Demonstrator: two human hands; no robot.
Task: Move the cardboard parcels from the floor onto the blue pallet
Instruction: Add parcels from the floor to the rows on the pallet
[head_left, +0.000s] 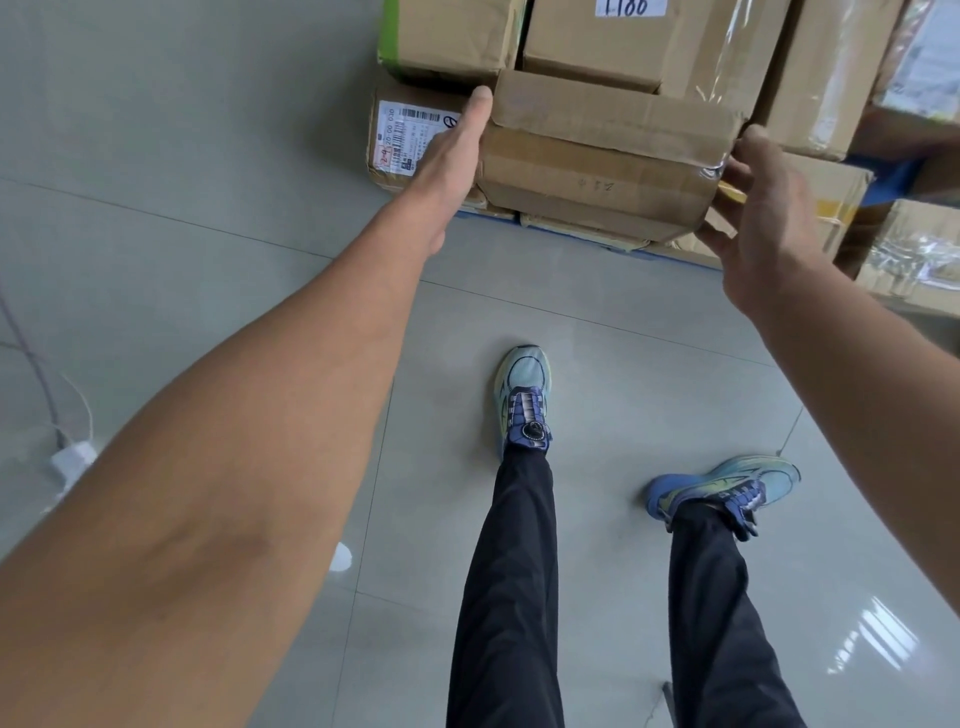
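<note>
while the left hand (457, 140) lay flat against the left end of the parcel (608, 156), fingers straight and pressing inward, the right hand (763, 218) cupped the right end, thumb near the top corner and fingers curled under the taped edge. so the parcel was squeezed between the two hands, with only one side hooked from below. it was at the front of the stack on the pallet (680, 257), over flatter parcels (582, 228) and just beside a labelled box (410, 135) on the left; whether its weight rested on them could not be told. the risk looked plain: the parcel seemed to reach the pallet's front edge, above the floor (208, 156) and the forward shoe (524, 395). if the flat left palm eased off first, the glossy tape could let it slide and tip outward. a hard shove inward might also nudge the labelled box or the boxes behind (587, 47).
</note>
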